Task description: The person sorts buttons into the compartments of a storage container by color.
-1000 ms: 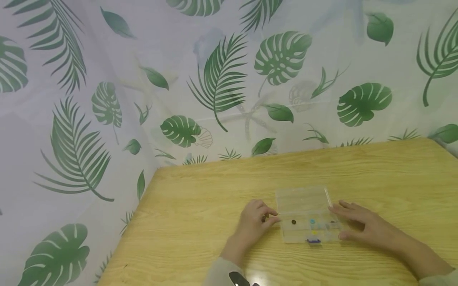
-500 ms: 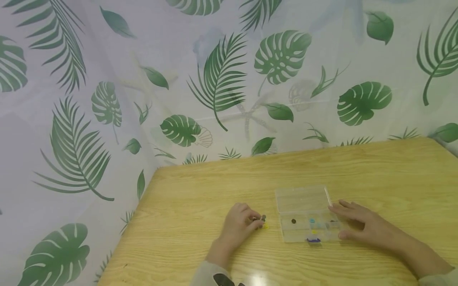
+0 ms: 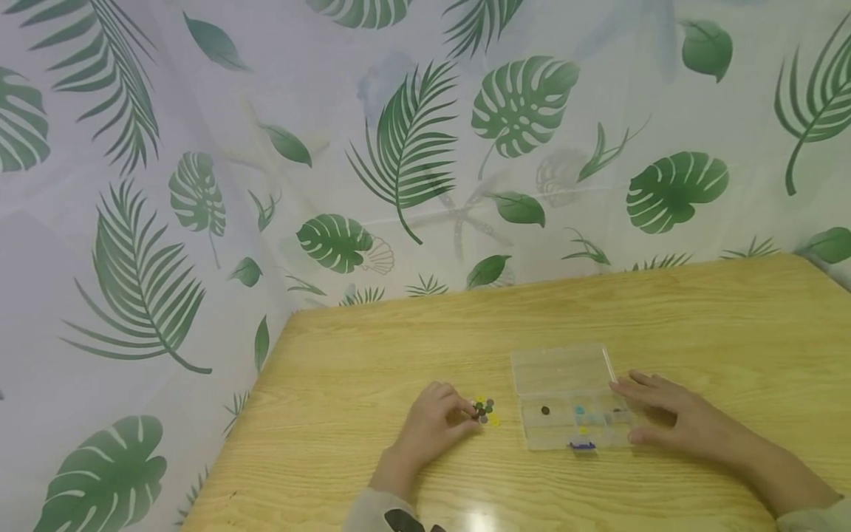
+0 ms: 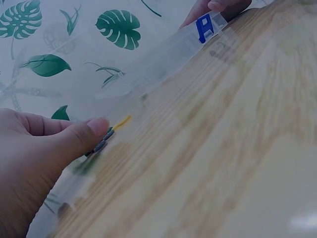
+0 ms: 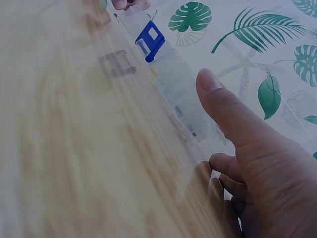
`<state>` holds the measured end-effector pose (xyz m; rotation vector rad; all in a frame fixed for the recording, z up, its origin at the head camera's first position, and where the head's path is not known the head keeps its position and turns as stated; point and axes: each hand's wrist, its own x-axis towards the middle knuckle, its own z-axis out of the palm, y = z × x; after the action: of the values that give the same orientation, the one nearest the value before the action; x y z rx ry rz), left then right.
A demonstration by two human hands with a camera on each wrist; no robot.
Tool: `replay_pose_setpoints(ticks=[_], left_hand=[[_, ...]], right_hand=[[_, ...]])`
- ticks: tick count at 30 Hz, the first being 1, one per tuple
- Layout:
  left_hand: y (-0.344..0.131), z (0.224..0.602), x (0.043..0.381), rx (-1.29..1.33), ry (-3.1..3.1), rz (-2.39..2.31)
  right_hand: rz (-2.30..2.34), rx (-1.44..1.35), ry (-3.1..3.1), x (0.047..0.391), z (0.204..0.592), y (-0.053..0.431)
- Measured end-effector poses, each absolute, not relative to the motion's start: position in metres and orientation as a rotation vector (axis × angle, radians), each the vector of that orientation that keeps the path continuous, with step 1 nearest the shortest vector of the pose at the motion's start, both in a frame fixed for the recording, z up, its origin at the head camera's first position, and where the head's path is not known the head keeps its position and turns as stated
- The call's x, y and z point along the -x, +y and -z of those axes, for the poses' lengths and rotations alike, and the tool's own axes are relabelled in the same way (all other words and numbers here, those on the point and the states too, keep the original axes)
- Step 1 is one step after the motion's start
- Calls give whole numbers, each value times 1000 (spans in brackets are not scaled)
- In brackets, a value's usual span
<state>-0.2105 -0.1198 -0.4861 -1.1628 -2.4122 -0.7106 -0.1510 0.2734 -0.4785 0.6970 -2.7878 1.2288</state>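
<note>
My left hand (image 3: 428, 425) is at a small pile of round buttons (image 3: 490, 408), yellow, green, grey and dark, on the table left of the box. Its thumb and forefinger reach the pile's left edge, a little apart in the head view. In the left wrist view, the thumb tip overlaps the grey buttons (image 4: 101, 145). A clear plastic compartment box (image 3: 548, 437) lies with its lid (image 3: 561, 369) laid back. A dark button (image 3: 545, 410) sits in its left compartment. My right hand (image 3: 685, 421) rests at the box's right end, thumb and fingers extended and spread.
Light blue pieces (image 3: 580, 410) and a yellow piece (image 3: 583, 430) lie in the smaller compartments. A blue latch (image 3: 582, 445) sits on the box's front edge. Behind the wood-grain table (image 3: 399, 347) hangs a leaf-patterned cloth (image 3: 425, 281).
My left hand has moved left from the box's left edge to the button pile, then slightly farther left, so more of the pile shows. The right hand and box have stayed put.
</note>
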Motion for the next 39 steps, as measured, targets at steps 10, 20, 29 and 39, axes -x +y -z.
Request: replay_pose_setpoints(ticks=[10, 20, 29, 39], left_hand=[[-119, 485, 210, 1231, -2366, 663], [-119, 486, 209, 1241, -2419, 678], [-119, 486, 209, 1230, -2466, 715], [-118, 484, 206, 1154, -2625, 751]], right_hand=[[-1262, -706, -2780, 153, 479, 275], [-1282, -710, -2770, 153, 479, 275], [-1289, -690, -2782, 152, 477, 274], [-1291, -697, -2778, 152, 479, 274]])
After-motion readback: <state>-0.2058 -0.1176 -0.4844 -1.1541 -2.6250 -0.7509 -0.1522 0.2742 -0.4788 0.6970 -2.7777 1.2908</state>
